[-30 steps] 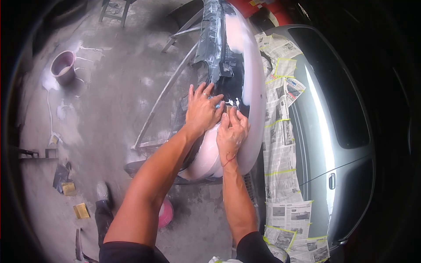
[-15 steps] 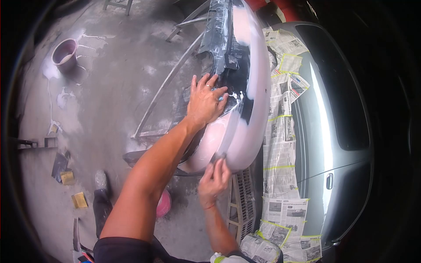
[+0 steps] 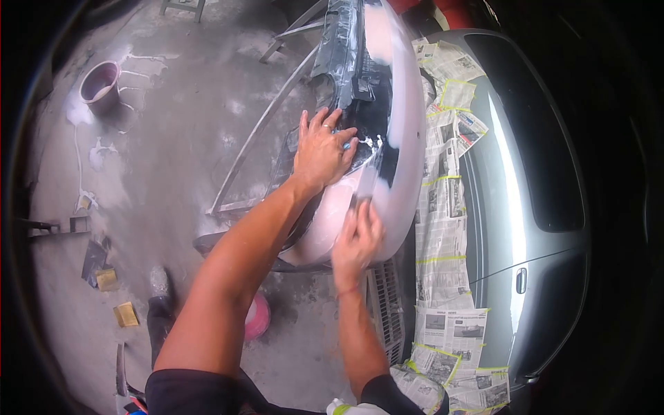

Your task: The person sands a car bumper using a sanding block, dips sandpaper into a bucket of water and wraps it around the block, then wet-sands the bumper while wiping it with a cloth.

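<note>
A car bumper (image 3: pixel 404 138), partly black and partly coated in pale pink, lies lengthwise in front of me. My left hand (image 3: pixel 324 149) rests spread on its dark inner edge, a ring on one finger. A small bit of blue (image 3: pixel 346 146) shows by those fingertips; what it is I cannot tell. Lower on the bumper, my right hand (image 3: pixel 357 238) pinches a small dark piece of sandpaper (image 3: pixel 360 202) against the pale groove. Whitish wet smears lie on the black part just above it.
A silver car (image 3: pixel 494 207) stands close on the right, its side masked with newspaper (image 3: pixel 443 235) and yellow-green tape. A bucket (image 3: pixel 100 86) stands on the wet floor at left. A pink round container (image 3: pixel 258 317), yellowish pads (image 3: pixel 126 315) and a grille (image 3: pixel 384 308) lie below.
My right hand has slid up along the bumper's groove with the sandpaper, toward my left hand. The left hand stays on the same spot.
</note>
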Available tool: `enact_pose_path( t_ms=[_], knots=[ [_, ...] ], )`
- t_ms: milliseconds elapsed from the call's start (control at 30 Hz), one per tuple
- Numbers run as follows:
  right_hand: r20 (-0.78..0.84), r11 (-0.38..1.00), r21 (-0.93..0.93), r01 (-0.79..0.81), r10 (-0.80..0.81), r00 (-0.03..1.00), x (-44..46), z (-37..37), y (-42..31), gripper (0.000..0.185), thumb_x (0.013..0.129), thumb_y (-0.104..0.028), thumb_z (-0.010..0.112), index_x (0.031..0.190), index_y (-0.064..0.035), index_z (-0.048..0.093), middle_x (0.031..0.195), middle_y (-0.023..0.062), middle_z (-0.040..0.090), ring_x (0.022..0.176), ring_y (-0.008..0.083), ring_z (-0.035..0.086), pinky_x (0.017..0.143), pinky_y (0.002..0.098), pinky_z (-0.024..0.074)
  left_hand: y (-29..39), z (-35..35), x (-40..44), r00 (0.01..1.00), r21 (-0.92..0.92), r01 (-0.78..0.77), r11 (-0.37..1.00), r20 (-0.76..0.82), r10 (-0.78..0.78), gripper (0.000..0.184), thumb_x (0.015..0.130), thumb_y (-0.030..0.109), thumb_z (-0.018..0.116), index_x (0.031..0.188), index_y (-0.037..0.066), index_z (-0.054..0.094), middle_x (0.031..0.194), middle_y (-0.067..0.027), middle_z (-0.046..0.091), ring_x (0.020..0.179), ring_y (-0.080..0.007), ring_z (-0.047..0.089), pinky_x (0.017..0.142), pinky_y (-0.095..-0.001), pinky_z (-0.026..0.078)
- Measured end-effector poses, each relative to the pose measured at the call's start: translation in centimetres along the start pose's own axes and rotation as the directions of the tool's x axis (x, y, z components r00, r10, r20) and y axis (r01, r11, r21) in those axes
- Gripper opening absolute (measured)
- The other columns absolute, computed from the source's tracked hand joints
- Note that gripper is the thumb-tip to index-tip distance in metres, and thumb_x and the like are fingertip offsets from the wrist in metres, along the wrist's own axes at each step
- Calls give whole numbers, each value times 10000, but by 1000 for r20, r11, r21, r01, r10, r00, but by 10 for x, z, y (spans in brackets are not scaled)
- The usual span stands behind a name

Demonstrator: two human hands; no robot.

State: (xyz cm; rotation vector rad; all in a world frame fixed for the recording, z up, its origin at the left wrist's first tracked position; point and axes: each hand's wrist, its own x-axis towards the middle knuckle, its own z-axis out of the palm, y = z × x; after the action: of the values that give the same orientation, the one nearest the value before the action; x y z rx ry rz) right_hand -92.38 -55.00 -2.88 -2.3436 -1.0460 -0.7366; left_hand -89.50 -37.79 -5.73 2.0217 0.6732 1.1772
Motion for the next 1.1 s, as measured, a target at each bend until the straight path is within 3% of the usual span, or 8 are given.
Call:
enact_pose_path(
  t_ms=[133,233,500,600,667,767,1000,1100],
  knots=[
    [21,1000,-15,-15,16,1000,27,4,2,306,933,-88,650,1206,44,687,1191,247,643,1010,408,622,907,465,493,0,3,-5,1000,-12,15,1000,20,-15,300,955,344,593,1153,195,762,1439,-153,535,1407,-361,391,1203,-598,176],
    [-66,999,-35,20,-22,998,-99,-11,4,334,860,-79,730,1160,67,703,1178,246,648,1040,391,634,899,473,502,0,-2,-1,999,-11,18,1000,35,-18,303,955,346,591,1147,188,763,1437,-156,537,1403,-363,396,1199,-599,185],
    [-14,994,-106,11,-13,1000,39,13,-3,323,934,-113,651,1213,46,689,1144,235,663,1065,379,619,940,453,488,0,2,-9,1000,10,-14,1000,-18,14,276,940,311,624,1146,192,763,1395,-154,579,1359,-367,446,1172,-596,236],
    [-46,999,-2,-45,45,998,-56,-9,-6,336,920,-119,676,1214,44,690,1142,236,665,1059,378,627,929,450,501,2,0,2,1000,15,-4,1000,-24,4,276,943,314,618,1145,195,764,1396,-149,581,1366,-363,441,1173,-595,234],
    [-86,1000,-30,-6,3,996,-56,-12,-23,341,911,-120,690,1213,39,693,1143,232,666,1038,372,635,918,446,510,2,-3,0,999,-6,21,1000,33,-21,293,954,331,596,1143,182,764,1431,-162,545,1395,-367,405,1199,-599,185],
    [11,1000,-19,-16,16,1000,54,13,-3,345,930,-139,674,1229,34,683,1144,224,666,1034,370,636,921,436,508,-2,-1,3,1000,-10,-1,1000,8,1,291,954,330,597,1142,184,764,1425,-164,550,1390,-367,410,1197,-599,189],
    [-40,998,-58,17,-19,999,-55,-16,-8,339,942,-145,661,1230,33,682,1154,232,667,1044,379,641,924,445,505,2,-2,0,1000,0,-6,1000,-23,6,264,941,305,624,1118,177,773,1389,-158,580,1364,-368,439,1172,-593,237],
    [-9,996,-85,-3,2,1000,47,9,-1,313,932,-108,635,1204,38,687,1171,235,661,1014,412,634,914,453,499,3,-2,1,1000,-2,-5,1000,-20,5,268,937,309,631,1123,178,772,1396,-163,577,1365,-367,441,1171,-599,238]
  ],
)
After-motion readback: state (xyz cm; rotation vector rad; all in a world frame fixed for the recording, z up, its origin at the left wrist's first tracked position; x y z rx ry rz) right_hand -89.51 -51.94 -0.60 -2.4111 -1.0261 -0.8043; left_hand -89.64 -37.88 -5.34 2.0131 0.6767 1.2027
